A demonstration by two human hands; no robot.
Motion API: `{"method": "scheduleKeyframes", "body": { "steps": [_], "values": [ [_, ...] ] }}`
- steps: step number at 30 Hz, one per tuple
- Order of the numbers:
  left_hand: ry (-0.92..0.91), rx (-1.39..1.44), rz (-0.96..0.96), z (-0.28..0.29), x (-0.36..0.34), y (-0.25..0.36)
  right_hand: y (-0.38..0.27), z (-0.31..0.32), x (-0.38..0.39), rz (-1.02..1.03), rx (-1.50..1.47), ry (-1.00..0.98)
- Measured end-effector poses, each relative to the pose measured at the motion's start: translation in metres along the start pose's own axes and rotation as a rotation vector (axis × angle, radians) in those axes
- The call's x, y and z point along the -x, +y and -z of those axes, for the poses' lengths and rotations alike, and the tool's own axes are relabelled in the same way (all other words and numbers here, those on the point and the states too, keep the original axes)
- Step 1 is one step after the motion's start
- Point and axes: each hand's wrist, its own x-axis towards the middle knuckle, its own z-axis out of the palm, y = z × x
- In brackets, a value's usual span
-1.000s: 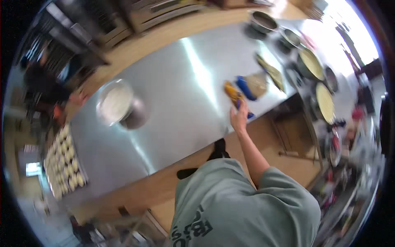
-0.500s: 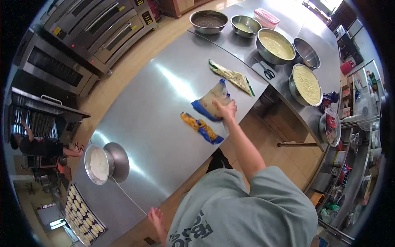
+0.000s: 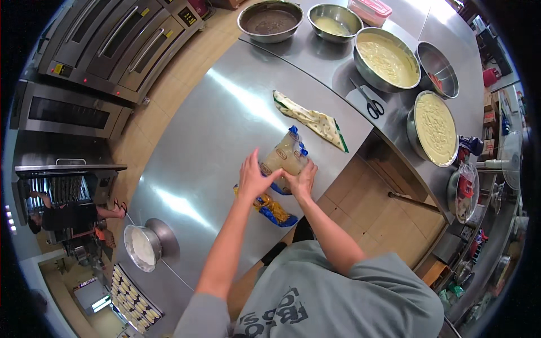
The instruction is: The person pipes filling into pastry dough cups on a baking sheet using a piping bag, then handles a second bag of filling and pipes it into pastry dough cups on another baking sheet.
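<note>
A clear plastic bag with blue ends and pale contents (image 3: pixel 286 155) is on the steel table in front of me. My right hand (image 3: pixel 300 179) grips its lower right side. On its lower left side is my left hand (image 3: pixel 255 176), fingers long and thumb across the bag, the two thumbs nearly meeting. Partly behind my left hand lies a crumpled yellow-and-blue plastic wrapper (image 3: pixel 273 211). Beyond the bag lies a flattened clear bag with green edges (image 3: pixel 313 121), smeared inside with something creamy.
Bowls of yellow batter (image 3: pixel 387 59), (image 3: pixel 434 129) and dark mixture (image 3: pixel 270 23) line the adjoining table, with scissors (image 3: pixel 373 107) nearby. At left stand a bowl of white powder on a scale (image 3: pixel 142 248) and a tray of pale pieces (image 3: pixel 132 298). Another person (image 3: pixel 70 217) is near the ovens (image 3: pixel 112 45).
My left hand has come up from the table's near edge to the bag's left side. The bag is turned more upright, with my right hand still on it.
</note>
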Motion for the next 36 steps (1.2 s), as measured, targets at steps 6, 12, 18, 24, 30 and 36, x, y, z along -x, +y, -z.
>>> {"method": "scheduleKeyframes", "body": {
  "steps": [6,12,18,24,30,36],
  "values": [
    [-0.349,-0.201,0.184,-0.057,-0.050,0.016,0.008,0.008,-0.005,-0.047,-0.030,-0.014],
    [-0.405,-0.092,0.240,-0.052,-0.058,0.033,0.025,0.014,-0.011,0.020,-0.006,-0.091],
    [-0.430,0.074,0.215,-0.017,-0.046,0.063,0.001,0.055,-0.015,0.067,-0.503,-0.336],
    [-0.164,0.813,0.197,0.090,0.020,0.079,-0.092,0.110,0.019,0.346,-0.531,-0.567],
    [0.116,0.949,0.067,0.158,0.136,0.111,-0.119,0.129,0.079,0.301,-1.067,-0.941],
    [0.548,0.882,0.098,0.219,0.301,0.105,-0.175,0.122,0.191,0.145,-0.696,-1.696]
  ]
}}
